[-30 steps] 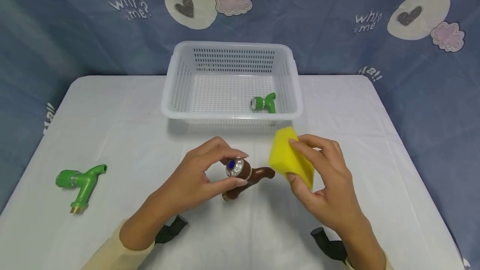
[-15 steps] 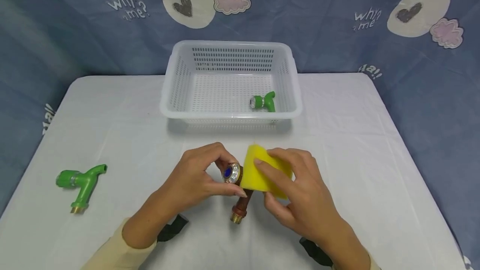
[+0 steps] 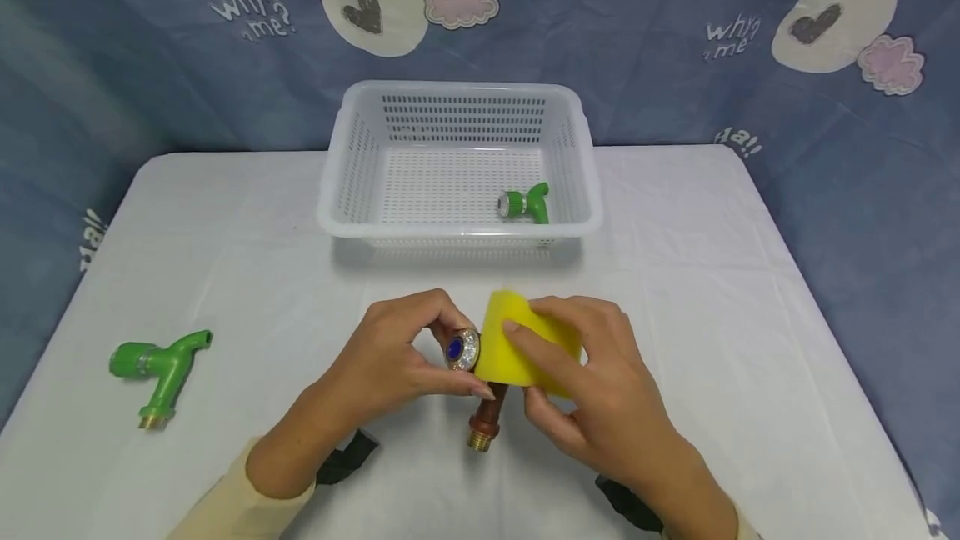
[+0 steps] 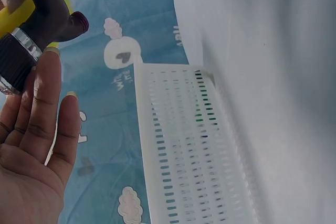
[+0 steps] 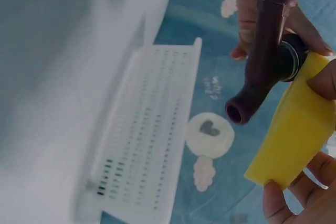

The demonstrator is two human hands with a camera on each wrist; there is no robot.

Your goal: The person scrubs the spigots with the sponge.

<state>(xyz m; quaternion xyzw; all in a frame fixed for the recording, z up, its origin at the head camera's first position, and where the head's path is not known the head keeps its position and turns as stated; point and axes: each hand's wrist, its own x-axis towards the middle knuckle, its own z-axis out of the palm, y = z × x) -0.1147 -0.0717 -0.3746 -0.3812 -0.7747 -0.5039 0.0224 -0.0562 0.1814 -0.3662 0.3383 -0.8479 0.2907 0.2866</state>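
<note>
A brown faucet [image 3: 487, 415] with a brass threaded end and a jewelled, blue-centred knob is held up over the table. My left hand [image 3: 405, 348] grips it by the knob between thumb and fingers. In my right hand [image 3: 600, 382] is a yellow sponge [image 3: 517, 344], pinched between thumb and fingers and placed against the faucet beside the knob. The sponge hides most of the faucet's body in the head view. From the right wrist, the faucet's spout [image 5: 239, 109] points away from the sponge, which lies along the knob side.
A white perforated basket [image 3: 457, 231] stands at the back of the table, with a green faucet [image 3: 525, 203] inside at its right. Another green faucet [image 3: 161, 369] lies on the white cloth at the left. A blue printed curtain [image 3: 637, 40] hangs behind.
The right hand has brought the sponge left onto the faucet. The left hand has turned the faucet so its threaded end points down toward the front; over the last half second little has moved.
</note>
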